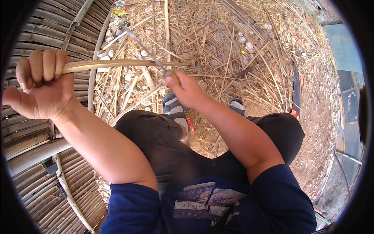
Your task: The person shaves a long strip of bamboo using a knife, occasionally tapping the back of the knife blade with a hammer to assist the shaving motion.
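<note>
Up at the far left, my left hand [48,84] is closed, its fingers wrapped round one end of a pale split bamboo strip [113,63]. The strip runs nearly level to the right and bows slightly upward. My right hand [187,90], above my knees, grips the handle of a long thin-bladed knife [142,46]. Its blade points away and to the left, crossing the strip near the strip's right end. Whether the edge touches the strip, I cannot tell. The strip's far end lies just beyond my right hand.
Split bamboo and straw litter [218,43] cover the ground ahead. A bamboo slat wall [43,29] rises close on the left. My sandalled foot [173,106] rests below my right hand. A dark long-bladed tool [296,87] lies at the right, near blue-grey panels [343,48].
</note>
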Tool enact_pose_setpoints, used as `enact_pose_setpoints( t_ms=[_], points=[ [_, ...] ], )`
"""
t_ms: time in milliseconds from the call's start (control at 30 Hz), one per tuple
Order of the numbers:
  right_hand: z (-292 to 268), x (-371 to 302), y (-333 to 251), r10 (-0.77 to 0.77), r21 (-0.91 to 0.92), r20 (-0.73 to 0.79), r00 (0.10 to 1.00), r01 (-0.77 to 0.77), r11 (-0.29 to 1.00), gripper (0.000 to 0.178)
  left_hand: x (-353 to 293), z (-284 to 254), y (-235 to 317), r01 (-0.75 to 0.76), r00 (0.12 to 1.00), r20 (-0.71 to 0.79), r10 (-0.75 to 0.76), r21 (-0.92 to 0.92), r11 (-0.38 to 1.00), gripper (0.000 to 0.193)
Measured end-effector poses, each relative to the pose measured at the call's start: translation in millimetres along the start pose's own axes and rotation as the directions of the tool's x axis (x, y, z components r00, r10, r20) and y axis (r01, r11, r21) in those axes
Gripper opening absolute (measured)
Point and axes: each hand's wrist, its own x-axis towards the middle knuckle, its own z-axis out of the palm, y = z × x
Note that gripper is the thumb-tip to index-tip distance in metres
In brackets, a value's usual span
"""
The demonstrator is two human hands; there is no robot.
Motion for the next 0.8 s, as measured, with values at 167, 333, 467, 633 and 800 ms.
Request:
enact_pose_setpoints(
  t_ms=[167,333,467,633,800],
  points=[
    [19.6,-9.4,49.0,-0.008,-0.136,-0.143,0.990,-0.012,0.991,0.054,0.2,-12.7,5.3,0.023,1.000,0.018,-0.022,-0.021,1.000,0.058],
    [-13.6,-17.7,175.9,0.463,-0.153,-0.165,0.871,-0.486,0.860,0.060,5.1,-21.6,3.8,-0.014,0.997,0.073,0.014,0.001,1.000,0.059],
    [-9.6,-16.7,103.8,0.566,-0.004,-0.091,0.819,-0.569,0.822,0.067,4.1,-8.1,-4.6,-0.091,0.996,0.000,0.091,0.086,0.992,0.053],
    [2.1,6.9,53.8,0.257,-0.104,-0.076,0.964,-0.264,0.959,0.062,5.8,-12.8,-4.4,-0.087,0.994,-0.055,0.090,0.046,0.995,0.053],
    [5.0,1.4,47.8,0.108,-0.030,-0.103,0.989,-0.111,0.993,0.058,8.3,-36.2,5.8,-0.033,0.998,-0.055,0.031,-0.024,0.999,0.052]
  ],
)
